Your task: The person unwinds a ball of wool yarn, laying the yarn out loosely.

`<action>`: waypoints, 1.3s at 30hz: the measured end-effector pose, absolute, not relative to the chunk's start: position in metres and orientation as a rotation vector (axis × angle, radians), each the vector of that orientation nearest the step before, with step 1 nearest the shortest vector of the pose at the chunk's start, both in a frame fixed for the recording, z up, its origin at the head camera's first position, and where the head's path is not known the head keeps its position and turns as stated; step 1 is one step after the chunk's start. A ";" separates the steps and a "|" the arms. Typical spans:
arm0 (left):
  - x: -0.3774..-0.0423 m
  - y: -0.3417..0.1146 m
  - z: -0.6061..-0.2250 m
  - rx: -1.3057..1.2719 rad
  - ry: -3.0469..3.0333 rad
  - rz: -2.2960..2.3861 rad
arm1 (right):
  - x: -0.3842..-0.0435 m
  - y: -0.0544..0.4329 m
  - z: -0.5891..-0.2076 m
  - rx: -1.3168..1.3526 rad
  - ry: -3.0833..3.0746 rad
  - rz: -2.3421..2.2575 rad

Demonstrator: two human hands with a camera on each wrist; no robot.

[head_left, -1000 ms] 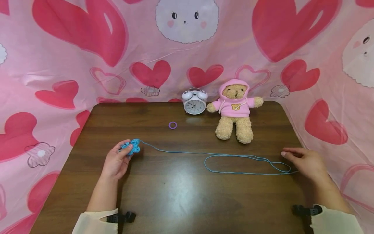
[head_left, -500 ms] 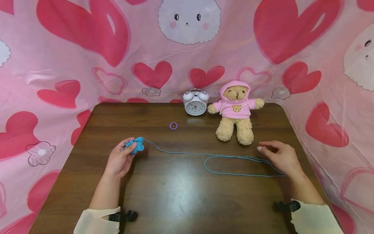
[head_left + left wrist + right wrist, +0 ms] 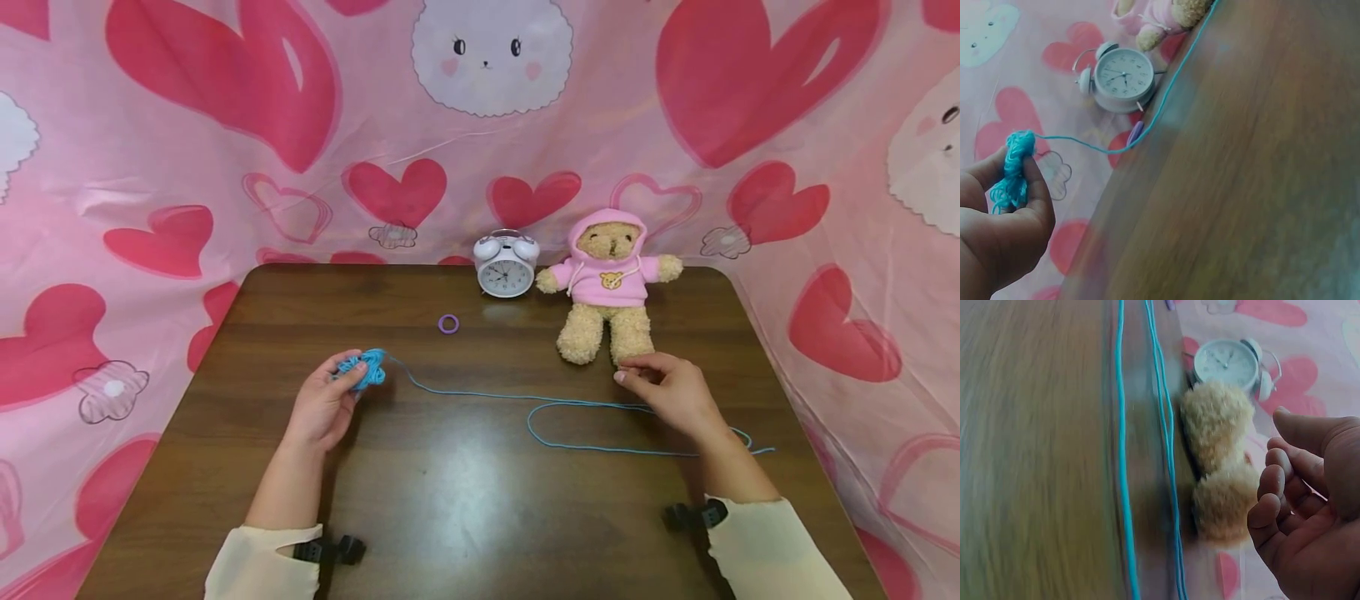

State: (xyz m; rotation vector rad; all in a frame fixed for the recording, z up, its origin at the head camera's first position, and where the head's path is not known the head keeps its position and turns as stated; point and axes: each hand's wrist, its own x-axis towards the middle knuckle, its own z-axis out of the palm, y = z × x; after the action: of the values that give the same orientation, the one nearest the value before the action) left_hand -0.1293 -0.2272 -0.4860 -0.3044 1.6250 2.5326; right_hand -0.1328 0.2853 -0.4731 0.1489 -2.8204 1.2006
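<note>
My left hand (image 3: pixel 322 404) pinches a small bundle of blue yarn (image 3: pixel 369 372) between thumb and fingers, held above the left part of the table. From the bundle a single blue strand (image 3: pixel 480 394) runs right across the tabletop and doubles back in a long, narrow loop. Over the right part of that loop hovers my right hand (image 3: pixel 671 396), close to the teddy bear's feet. Its fingers are loosely bent, and the right wrist view shows nothing between thumb and fingers. The strand's loose end (image 3: pixel 763 451) lies to the right of my right wrist.
A teddy bear (image 3: pixel 609 283) in a pink hoodie sits at the back right. Beside it stands a white alarm clock (image 3: pixel 506 275). A purple ring (image 3: pixel 448 324) lies in front of the clock on the brown wooden table (image 3: pixel 465 525). Pink heart-printed cloth (image 3: pixel 300 92) surrounds the table's back and sides.
My right hand has moved left from the table's right edge, over the strand, towards the bear's feet. My left hand, still holding the yarn bundle, has shifted slightly right.
</note>
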 end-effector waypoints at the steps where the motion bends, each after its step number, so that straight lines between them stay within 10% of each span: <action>1: -0.130 -0.226 -0.486 -0.306 1.630 2.530 | -0.134 0.282 -0.473 0.153 -2.825 1.209; 39: -0.142 -0.167 -0.489 -0.229 1.611 2.413 | -0.161 0.164 -0.483 0.471 -2.746 1.558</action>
State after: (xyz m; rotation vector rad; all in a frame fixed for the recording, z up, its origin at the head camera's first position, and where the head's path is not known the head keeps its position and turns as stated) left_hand -0.1417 -0.1672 -0.4893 -0.2294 1.6105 2.4132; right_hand -0.1605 0.1637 -0.4830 0.4713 -2.7458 1.5582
